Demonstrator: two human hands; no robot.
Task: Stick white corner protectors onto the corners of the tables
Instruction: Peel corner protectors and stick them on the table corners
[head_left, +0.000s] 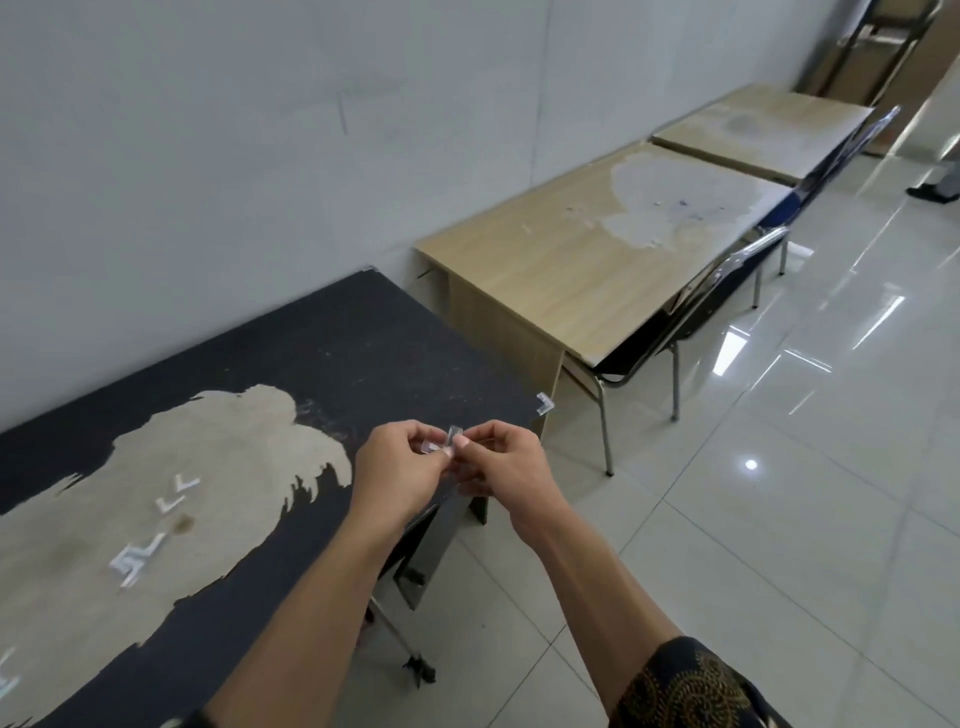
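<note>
The left forearm (311, 597) and the right forearm (597, 587) are stretched forward and angled toward each other. The left grip (400, 467) and the right grip (498, 462) are brought together fingertip to fingertip. Both sets of fingers are curled, and a small corner protector (451, 440) is pinched between them. The right upper arm is covered by a dark patterned sleeve (691, 686).

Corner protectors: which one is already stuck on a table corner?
The protector on the front corner of the black table; loose ones lie on top, another is held.
</note>
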